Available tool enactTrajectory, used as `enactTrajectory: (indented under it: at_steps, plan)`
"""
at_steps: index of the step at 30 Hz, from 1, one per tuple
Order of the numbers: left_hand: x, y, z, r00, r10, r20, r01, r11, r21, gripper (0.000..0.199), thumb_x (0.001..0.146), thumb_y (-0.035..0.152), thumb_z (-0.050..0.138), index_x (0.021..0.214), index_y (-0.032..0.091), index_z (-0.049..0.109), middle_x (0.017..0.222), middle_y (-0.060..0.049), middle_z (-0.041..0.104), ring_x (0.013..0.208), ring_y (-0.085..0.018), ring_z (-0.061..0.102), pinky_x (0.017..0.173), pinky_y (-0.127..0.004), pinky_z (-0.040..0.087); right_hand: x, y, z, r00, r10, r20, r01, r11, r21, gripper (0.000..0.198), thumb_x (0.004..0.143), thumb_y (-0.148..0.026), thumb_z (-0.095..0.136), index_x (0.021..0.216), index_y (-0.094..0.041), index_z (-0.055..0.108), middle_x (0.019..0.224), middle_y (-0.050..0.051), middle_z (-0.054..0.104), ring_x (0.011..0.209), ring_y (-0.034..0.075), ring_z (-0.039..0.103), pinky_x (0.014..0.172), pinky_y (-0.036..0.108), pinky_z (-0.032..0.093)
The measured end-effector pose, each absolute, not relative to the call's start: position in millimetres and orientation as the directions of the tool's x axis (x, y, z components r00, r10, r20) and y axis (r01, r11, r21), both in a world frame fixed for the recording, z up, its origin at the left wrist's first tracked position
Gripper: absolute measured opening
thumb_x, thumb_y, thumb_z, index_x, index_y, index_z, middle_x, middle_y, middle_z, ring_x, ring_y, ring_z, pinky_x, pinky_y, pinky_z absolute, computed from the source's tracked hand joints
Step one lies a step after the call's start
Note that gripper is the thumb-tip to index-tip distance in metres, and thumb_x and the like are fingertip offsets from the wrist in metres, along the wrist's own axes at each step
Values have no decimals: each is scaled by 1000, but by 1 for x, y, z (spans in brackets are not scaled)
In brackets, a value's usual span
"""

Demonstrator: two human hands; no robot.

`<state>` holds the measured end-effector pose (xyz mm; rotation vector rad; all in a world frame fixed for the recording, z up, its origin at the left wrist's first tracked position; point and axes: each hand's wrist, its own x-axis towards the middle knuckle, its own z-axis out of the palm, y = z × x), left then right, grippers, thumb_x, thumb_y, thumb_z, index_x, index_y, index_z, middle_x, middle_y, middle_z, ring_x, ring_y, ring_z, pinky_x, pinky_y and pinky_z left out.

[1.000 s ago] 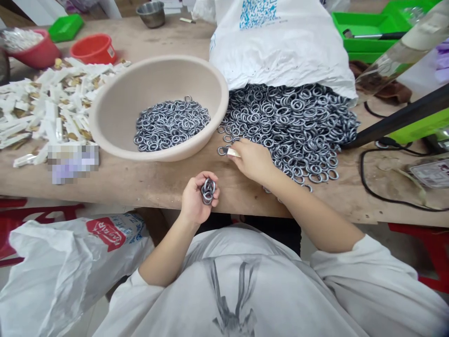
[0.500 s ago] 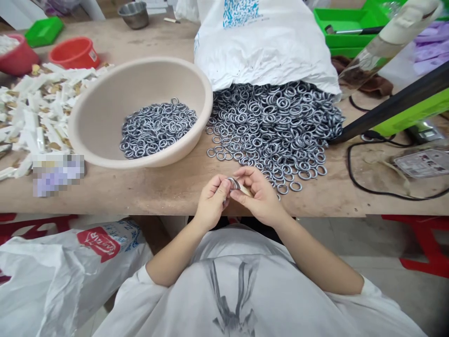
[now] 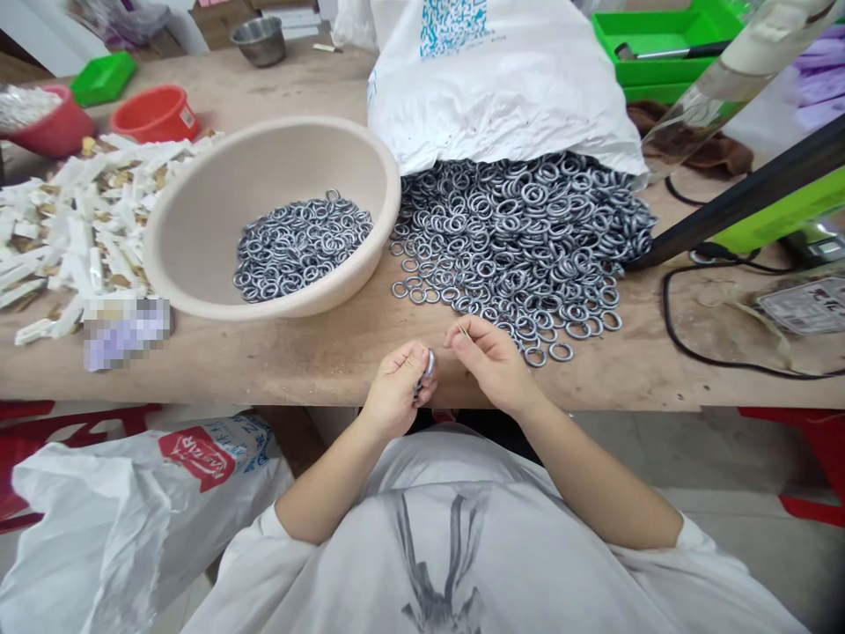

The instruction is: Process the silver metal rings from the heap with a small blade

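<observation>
My left hand (image 3: 396, 389) is closed on a grey ring (image 3: 429, 363), whose edge shows beside the thumb; more rings may be inside the fist. Just to the right, my right hand (image 3: 492, 363) pinches a thin, light-coloured strip-like tool (image 3: 465, 333), mostly covered by the fingers. The hands are apart at the table's front edge. Beyond the right hand spreads a heap of grey rings (image 3: 521, 238), spilling out of a white sack (image 3: 502, 106). At the left, a beige basin (image 3: 198, 198) holds a pile of similar rings (image 3: 304, 246).
White plastic pieces (image 3: 85, 229) lie scattered left of the basin. Behind them stand a red bowl (image 3: 155, 113) and a metal bowl (image 3: 260, 42). Green trays (image 3: 660, 35), a dark slanted bar (image 3: 739, 207) and a black cable (image 3: 666, 304) are at the right.
My hands have moved apart. The right hand has drawn back from the ring with the thin tool, and the left fist keeps the ring. The view has shifted slightly.
</observation>
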<state>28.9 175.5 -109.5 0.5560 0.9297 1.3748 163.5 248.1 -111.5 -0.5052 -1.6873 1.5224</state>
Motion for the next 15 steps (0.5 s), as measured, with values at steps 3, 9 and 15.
enactTrajectory:
  at_steps: [3,9,15]
  plan:
    - [29,176,-107,-92,958,-271,-604,163,780,57,76,57,76,68,14,41,57,4,35,41,-4,31,37,-15,21,170,242,-105,-660,636,400,-37,504,-863,53,114,-61,46,83,-19,54,74,-2,50,64,17,45,59,29,29]
    - [34,175,-107,-147,936,-319,-619,164,768,59,74,59,78,67,15,39,53,5,32,39,-4,28,34,-16,22,170,233,-103,-695,562,449,142,719,-680,61,116,-63,34,75,-19,45,71,-3,44,60,16,41,55,32,24]
    - [34,176,-108,-157,922,-354,-636,180,750,64,71,66,77,71,15,38,51,7,32,39,-4,26,35,-16,20,164,231,-107,-688,574,443,146,708,-691,60,116,-59,38,71,-19,42,68,-4,44,57,15,41,54,32,22]
